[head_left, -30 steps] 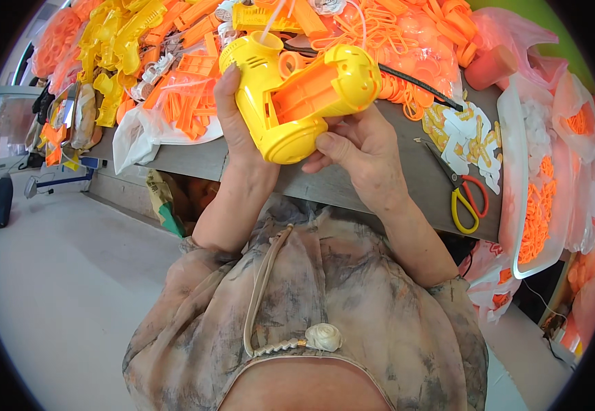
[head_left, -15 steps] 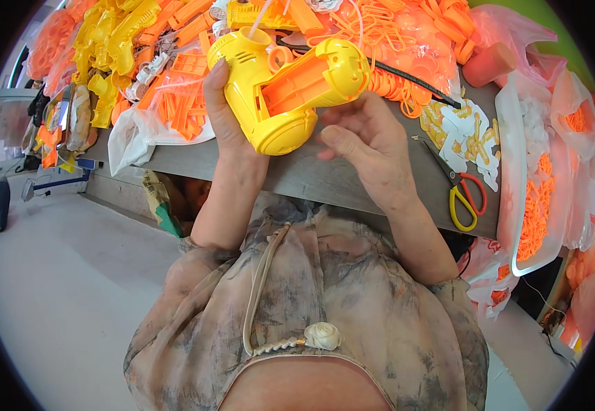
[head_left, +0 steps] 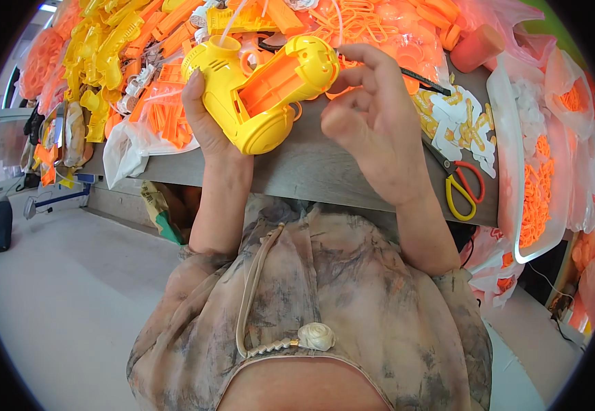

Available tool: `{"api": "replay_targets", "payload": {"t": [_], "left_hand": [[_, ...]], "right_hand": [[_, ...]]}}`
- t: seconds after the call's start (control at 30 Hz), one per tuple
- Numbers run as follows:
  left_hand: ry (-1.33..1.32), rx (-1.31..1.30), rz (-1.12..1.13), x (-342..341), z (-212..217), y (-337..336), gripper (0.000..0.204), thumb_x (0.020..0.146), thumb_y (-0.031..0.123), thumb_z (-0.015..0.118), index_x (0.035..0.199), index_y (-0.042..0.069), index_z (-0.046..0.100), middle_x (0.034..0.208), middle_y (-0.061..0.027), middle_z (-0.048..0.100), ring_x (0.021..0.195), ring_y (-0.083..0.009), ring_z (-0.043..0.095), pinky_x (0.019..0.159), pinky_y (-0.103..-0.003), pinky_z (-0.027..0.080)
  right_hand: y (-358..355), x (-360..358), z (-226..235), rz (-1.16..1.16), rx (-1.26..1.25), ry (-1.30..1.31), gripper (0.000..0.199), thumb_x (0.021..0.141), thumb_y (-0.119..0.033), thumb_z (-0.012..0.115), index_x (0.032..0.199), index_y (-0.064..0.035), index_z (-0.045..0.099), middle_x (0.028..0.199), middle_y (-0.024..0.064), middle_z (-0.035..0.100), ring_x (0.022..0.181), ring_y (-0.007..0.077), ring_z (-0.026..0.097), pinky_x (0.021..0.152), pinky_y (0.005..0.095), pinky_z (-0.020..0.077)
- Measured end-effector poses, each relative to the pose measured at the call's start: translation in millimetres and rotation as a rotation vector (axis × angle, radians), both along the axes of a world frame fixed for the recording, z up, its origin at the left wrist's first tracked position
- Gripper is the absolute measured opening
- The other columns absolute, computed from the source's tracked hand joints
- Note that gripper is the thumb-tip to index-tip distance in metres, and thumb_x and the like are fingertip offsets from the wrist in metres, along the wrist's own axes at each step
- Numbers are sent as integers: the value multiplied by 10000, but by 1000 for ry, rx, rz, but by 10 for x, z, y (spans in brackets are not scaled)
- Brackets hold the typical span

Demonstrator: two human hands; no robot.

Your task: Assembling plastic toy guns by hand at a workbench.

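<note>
A yellow plastic toy housing with an open orange-lined compartment is gripped by my left hand, its thumb along the left side and the other fingers hidden behind. The housing is tilted, its rounded end pointing up to the right and a round tube mouth at the upper left. An orange ring-like part shows at its right edge. Just right of the rounded end, my right hand is raised with fingers curled and apart. Nothing shows in it; whether a fingertip touches the housing I cannot tell.
Scissors with red and yellow handles lie on the grey table, near white-and-gold stickers. A white tray of orange pieces stands at the right. Yellow shells and orange parts heap along the back and left.
My left hand has shifted left with the housing. My right hand has risen, its fingers spreading and lifting beside the rounded end.
</note>
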State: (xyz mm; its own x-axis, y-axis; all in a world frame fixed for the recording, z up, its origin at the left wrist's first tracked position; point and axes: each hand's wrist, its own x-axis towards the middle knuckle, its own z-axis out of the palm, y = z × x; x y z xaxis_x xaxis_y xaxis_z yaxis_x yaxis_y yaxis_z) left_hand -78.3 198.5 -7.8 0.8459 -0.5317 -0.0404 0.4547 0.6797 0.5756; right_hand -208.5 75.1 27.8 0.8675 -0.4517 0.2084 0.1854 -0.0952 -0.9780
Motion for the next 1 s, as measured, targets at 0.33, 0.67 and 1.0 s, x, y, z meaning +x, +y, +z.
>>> {"api": "replay_targets", "payload": {"t": [0.33,0.67,1.0], "left_hand": [[-20,101,179,-9,46,14,473,782,302,594,1146,20,487,1020,-113,576,933,-234,584,823,-386,501],[-691,144,299,-175,74,264,696,693,239,659,1258,-32,359,1127,-211,511,1017,-308,546,872,-419,464],[-809,396,223,-289,224,357,756,664,428,592,1245,-9,386,1160,-190,485,1065,-317,514,926,-437,425]], "right_hand": [[-191,198,118,21,-212,139,477,856,-374,590,1099,23,486,756,72,575,636,110,542,563,236,440],[38,133,-152,-190,-364,-108,275,838,6,585,1083,49,469,896,123,616,727,131,622,642,228,503],[-1,34,-153,-200,-358,-85,300,829,31,568,1103,44,446,947,118,600,788,150,619,683,257,507]]}}
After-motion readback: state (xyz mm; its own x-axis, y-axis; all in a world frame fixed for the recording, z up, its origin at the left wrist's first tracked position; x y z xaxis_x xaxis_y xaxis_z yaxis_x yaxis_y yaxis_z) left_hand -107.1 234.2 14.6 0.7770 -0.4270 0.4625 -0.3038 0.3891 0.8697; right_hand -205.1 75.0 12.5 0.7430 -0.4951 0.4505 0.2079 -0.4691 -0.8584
